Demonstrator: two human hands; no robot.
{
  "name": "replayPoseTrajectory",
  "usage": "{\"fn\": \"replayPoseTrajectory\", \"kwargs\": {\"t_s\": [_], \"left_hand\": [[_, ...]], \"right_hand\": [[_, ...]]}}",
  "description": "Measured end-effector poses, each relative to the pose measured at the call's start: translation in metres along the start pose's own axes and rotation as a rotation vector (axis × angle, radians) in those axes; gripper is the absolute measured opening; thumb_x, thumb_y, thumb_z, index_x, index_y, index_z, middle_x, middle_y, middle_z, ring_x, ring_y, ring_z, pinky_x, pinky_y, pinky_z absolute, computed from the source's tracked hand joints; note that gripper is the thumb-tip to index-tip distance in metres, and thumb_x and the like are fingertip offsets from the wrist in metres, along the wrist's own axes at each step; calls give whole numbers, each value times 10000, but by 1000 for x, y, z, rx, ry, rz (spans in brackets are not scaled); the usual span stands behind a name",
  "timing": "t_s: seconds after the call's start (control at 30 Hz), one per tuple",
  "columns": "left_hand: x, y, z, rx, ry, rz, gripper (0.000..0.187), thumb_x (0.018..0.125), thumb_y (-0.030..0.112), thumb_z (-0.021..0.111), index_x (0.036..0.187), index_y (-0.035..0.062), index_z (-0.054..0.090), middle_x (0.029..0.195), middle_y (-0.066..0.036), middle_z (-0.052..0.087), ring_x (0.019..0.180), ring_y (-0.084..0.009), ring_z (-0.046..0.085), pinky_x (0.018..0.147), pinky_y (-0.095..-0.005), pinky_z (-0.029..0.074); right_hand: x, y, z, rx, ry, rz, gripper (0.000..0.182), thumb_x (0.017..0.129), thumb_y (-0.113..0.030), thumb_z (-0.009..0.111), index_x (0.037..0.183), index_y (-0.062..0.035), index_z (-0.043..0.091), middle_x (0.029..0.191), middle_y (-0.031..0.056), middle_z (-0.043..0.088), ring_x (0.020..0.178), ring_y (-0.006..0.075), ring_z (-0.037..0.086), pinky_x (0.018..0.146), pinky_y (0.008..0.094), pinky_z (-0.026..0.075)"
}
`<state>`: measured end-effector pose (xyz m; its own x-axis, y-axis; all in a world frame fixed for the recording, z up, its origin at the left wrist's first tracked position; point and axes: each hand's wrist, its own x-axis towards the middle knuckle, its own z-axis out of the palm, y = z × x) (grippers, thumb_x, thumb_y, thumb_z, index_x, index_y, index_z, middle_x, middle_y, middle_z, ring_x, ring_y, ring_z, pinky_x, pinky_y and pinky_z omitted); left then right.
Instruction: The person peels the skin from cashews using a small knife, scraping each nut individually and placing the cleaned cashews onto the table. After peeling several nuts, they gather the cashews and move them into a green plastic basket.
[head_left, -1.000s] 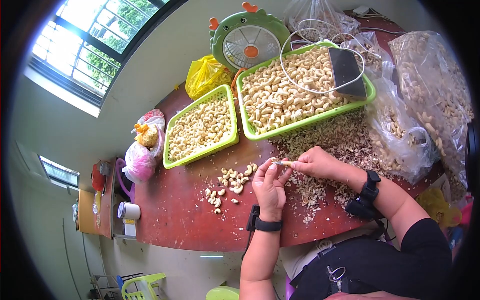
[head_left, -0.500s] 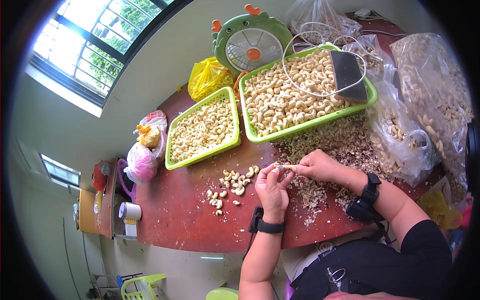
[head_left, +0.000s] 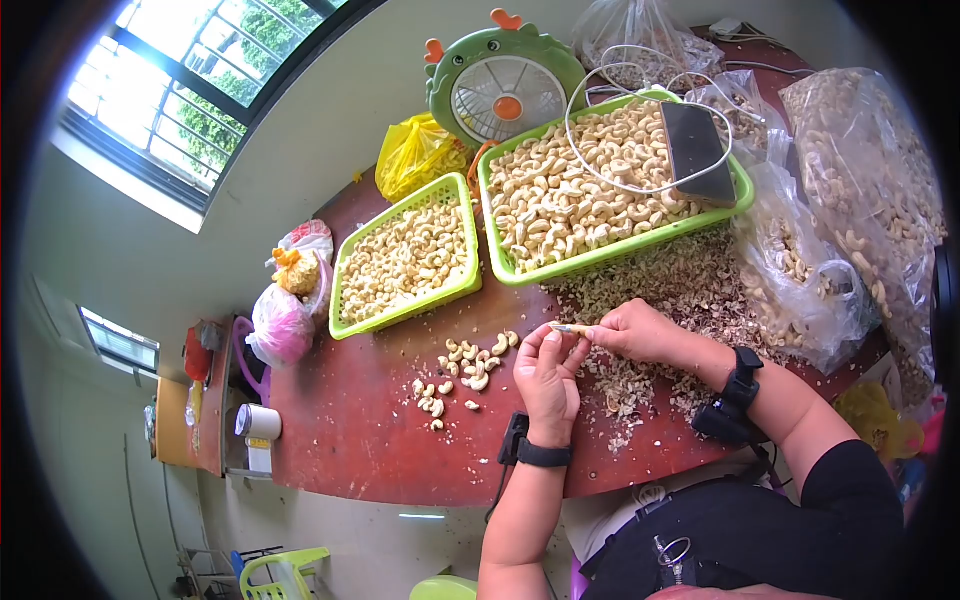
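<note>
In the head view my right hand point(head_left: 638, 332) is closed around a slim, pale-handled peeling knife point(head_left: 572, 328), its tip pointing left. My left hand point(head_left: 548, 382) is raised over the table with thumb and fingers pinched at that tip. What it pinches is mostly covered by the fingers; it is probably a cashew nut. A loose group of cashew nuts point(head_left: 480, 362) lies on the red table left of my left hand. Brown skin peelings point(head_left: 640, 385) are heaped beneath and beyond my right hand.
Beyond my hands stand a large green basket point(head_left: 497, 245) of cashews, with a phone point(head_left: 697, 150) and white cable on it, and a smaller green basket point(head_left: 405, 322). Plastic bags point(head_left: 800, 260) of nuts crowd the right. A green fan point(head_left: 505, 85) and yellow bag point(head_left: 418, 155) stand behind.
My left hand has shifted and turned slightly to the right, near the knife tip. My right hand has barely moved, and the knife is still in it.
</note>
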<state>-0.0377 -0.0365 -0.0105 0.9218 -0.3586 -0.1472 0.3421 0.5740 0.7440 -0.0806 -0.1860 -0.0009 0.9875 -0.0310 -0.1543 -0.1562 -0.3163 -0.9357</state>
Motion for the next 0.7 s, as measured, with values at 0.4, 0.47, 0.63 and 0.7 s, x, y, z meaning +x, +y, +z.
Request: {"fn": "replayPoseTrajectory", "kwargs": {"t_s": [0.4,0.47,0.63,0.7], "left_hand": [[1,0,-3,55,-13,23,135,802,-3,500,932,-2,469,885,-131,553,870,-254,570,707,-362,529],[0,0,-3,60,-9,26,120,800,-8,497,918,-1,472,884,-132,553,866,-255,570,705,-361,529],[1,0,-6,45,-17,19,106,785,-28,492,887,-3,478,880,-129,552,844,-245,574,717,-365,523],[1,-5,-8,29,-29,30,106,784,-27,492,885,0,479,873,-123,555,831,-237,576,728,-363,519]], "right_hand": [[-1,1,0,-96,38,-73,415,792,-359,517,610,11,563,453,91,471,410,129,415,422,303,363],[-2,-1,0,-102,36,-74,417,793,-360,517,610,11,563,452,89,472,409,129,416,422,300,364],[-2,-2,-1,-107,11,-58,416,795,-363,515,611,7,566,451,81,474,408,121,415,421,292,367],[-1,-1,0,-59,32,-44,407,798,-359,513,613,0,570,446,68,472,409,110,414,418,285,364]]}}
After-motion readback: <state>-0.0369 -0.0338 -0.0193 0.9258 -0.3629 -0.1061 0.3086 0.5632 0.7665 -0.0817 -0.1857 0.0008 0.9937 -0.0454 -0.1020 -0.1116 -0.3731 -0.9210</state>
